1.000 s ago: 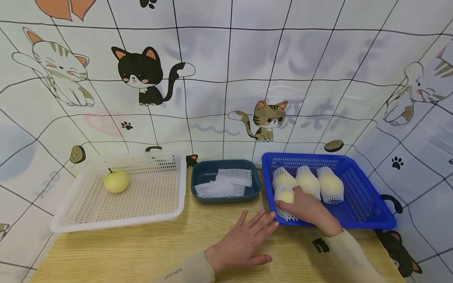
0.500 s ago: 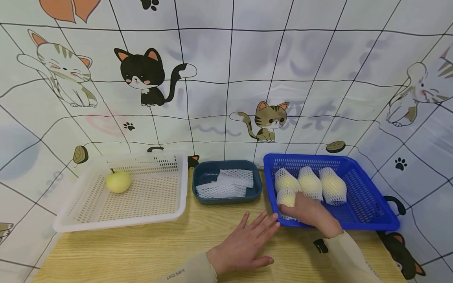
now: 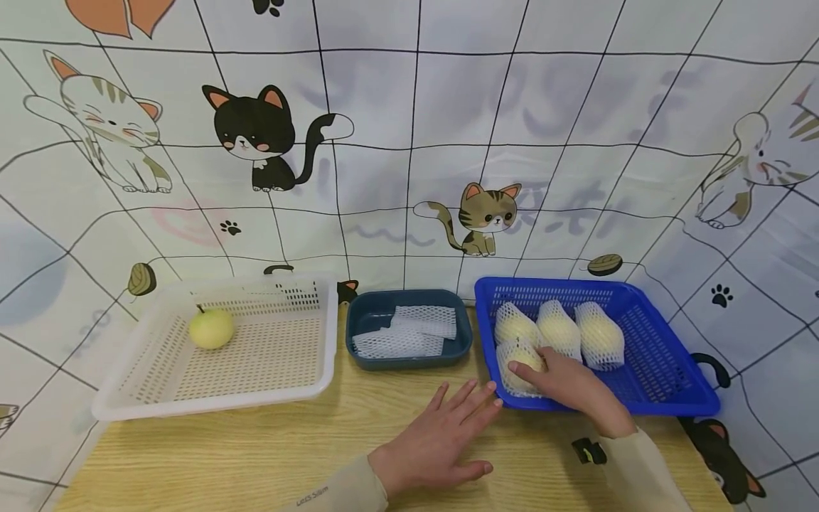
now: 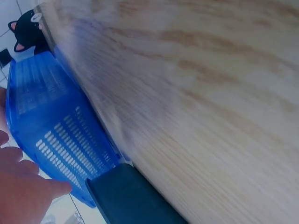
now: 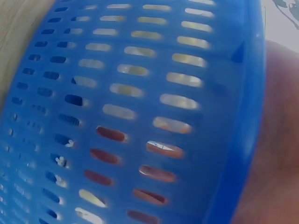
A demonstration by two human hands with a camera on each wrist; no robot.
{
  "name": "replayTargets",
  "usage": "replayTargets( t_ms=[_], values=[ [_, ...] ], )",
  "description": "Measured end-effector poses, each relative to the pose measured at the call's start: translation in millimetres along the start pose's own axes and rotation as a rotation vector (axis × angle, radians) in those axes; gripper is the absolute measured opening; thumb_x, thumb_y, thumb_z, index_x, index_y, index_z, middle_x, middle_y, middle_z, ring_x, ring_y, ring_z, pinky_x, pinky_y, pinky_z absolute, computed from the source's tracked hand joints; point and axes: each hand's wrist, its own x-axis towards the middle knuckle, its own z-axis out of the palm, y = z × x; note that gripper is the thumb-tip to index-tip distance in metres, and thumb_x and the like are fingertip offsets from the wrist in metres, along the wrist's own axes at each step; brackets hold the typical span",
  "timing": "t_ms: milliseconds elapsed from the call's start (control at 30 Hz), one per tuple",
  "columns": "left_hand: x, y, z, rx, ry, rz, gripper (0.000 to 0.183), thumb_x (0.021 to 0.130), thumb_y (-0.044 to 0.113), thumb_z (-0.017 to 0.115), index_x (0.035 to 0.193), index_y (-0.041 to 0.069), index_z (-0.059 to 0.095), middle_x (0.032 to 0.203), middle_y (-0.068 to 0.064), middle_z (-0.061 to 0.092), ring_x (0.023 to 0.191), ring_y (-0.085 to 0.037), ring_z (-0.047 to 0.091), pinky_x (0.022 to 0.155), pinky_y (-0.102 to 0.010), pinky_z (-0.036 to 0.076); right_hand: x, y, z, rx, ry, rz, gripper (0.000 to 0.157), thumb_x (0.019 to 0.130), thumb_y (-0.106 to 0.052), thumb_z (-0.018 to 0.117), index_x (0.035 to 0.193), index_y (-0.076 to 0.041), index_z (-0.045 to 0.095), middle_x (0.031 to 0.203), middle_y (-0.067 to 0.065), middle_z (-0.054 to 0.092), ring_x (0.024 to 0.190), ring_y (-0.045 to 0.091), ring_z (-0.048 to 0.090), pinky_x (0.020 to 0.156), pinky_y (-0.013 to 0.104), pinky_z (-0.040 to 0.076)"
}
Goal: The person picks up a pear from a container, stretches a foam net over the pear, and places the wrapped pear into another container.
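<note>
In the head view, my right hand (image 3: 566,380) reaches over the front of a blue basket (image 3: 665,405), its thumb on a round pale-yellow pear (image 3: 527,355) in a white foam net. The fingers lie along the pear's right side, their tips mostly hidden. More net-wrapped pears (image 3: 559,331) stand behind and beside it. My left hand (image 3: 435,444) is spread flat over the wooden table, fingertips at the basket's front left corner. The left wrist view has part of my left hand (image 4: 21,191) before the basket; slotted basket wall (image 5: 219,116) fills most of the right wrist view.
A dark teal tray (image 3: 409,363) with white foam nets (image 3: 399,343) stands in the middle. To the left, a white basket (image 3: 211,407) holds one bare yellow-green pear (image 3: 212,328). A wall covering with cartoon cats (image 3: 256,135) rises right behind the containers.
My right hand has slid slightly right, its thumb moving from the pear's left side onto its face. More of the netted pear now shows. The left hand stays in place.
</note>
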Motion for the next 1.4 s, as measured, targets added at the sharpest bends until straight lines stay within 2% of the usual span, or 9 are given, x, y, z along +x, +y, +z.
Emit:
replayTargets(
  t_ms=[233,467,567,700,833,900,1067,1233,1400],
  values=[
    [-11.6,-13.6,-6.9,-0.053,0.103,-0.075,0.077,0.103,0.057,0.053,0.164,0.017,0.028,0.173,-0.004,0.015,0.158,-0.028,0.012,0.119,-0.06,0.029,-13,-4,0.0,-0.017,0.103,-0.022,0.095,0.1,-0.069,0.049,0.145,0.014,0.046,0.133,0.034,0.059,0.12,0.051,0.059,0.093,0.064,0.048],
    [-30.0,-30.8,-21.0,-0.099,0.217,-0.141,0.067,0.104,0.051,0.057,0.157,0.013,0.041,0.167,-0.009,0.03,0.154,-0.035,0.026,0.119,-0.057,0.03,-25,-8,2.2,-0.07,0.212,-0.013,0.092,0.099,-0.073,0.045,0.146,0.006,0.05,0.141,0.032,0.055,0.118,0.049,0.059,0.085,0.064,0.05],
    [-39.9,-38.1,-28.6,-0.111,0.262,-0.158,0.067,0.104,0.048,0.059,0.156,0.01,0.042,0.165,-0.011,0.035,0.153,-0.036,0.028,0.119,-0.058,0.03,-31,-15,6.8,-0.078,0.324,-0.083,0.079,0.102,-0.065,0.05,0.144,0.001,0.054,0.142,0.029,0.056,0.116,0.047,0.061,0.084,0.063,0.051],
    [-55.5,-49.4,-39.9,-0.12,0.311,-0.196,0.068,0.102,0.043,0.063,0.157,0.009,0.042,0.164,-0.011,0.036,0.153,-0.036,0.028,0.118,-0.06,0.03,-35,-30,16.1,-0.085,0.492,-0.229,0.056,0.104,-0.046,0.061,0.139,-0.003,0.06,0.142,0.023,0.057,0.12,0.046,0.059,0.088,0.064,0.051],
    [-72.3,-61.3,-49.8,-0.121,0.369,-0.228,0.067,0.103,0.043,0.062,0.156,0.006,0.043,0.163,-0.012,0.038,0.151,-0.038,0.031,0.117,-0.061,0.031,-34,-44,28.0,-0.1,0.603,-0.375,0.046,0.1,-0.032,0.069,0.135,-0.002,0.063,0.145,0.019,0.055,0.128,0.044,0.055,0.09,0.063,0.051],
    [-79.6,-66.5,-54.0,-0.108,0.405,-0.231,0.066,0.105,0.048,0.055,0.155,0.004,0.044,0.162,-0.014,0.04,0.15,-0.04,0.033,0.116,-0.062,0.032,-32,-49,34.5,-0.1,0.635,-0.466,0.045,0.098,-0.027,0.073,0.134,-0.001,0.064,0.148,0.019,0.053,0.131,0.042,0.053,0.092,0.062,0.051],
    [-93.7,-74.8,-70.1,-0.069,0.488,-0.243,0.069,0.108,0.056,0.042,0.153,0.003,0.047,0.159,-0.015,0.044,0.147,-0.042,0.037,0.111,-0.063,0.037,-27,-64,51.1,-0.078,0.649,-0.674,0.047,0.094,-0.023,0.076,0.134,-0.002,0.064,0.155,0.016,0.049,0.139,0.037,0.049,0.1,0.057,0.049],
    [-104.5,-83.5,-90.5,-0.063,0.534,-0.301,0.063,0.102,0.04,0.064,0.152,0.004,0.049,0.16,-0.013,0.044,0.147,-0.041,0.037,0.112,-0.062,0.037,-23,-82,67.7,-0.084,0.59,-0.783,0.049,0.099,-0.035,0.069,0.137,-0.004,0.061,0.156,0.012,0.049,0.14,0.035,0.048,0.103,0.056,0.048],
    [-117.8,-95.0,-103.1,-0.056,0.516,-0.427,0.068,0.094,0.029,0.075,0.151,0.002,0.048,0.159,-0.016,0.043,0.147,-0.043,0.035,0.112,-0.062,0.036,-20,-101,86.3,-0.099,0.482,-0.8,0.057,0.104,-0.047,0.059,0.145,-0.007,0.057,0.159,0.01,0.045,0.144,0.034,0.045,0.107,0.057,0.046]
  ],
)
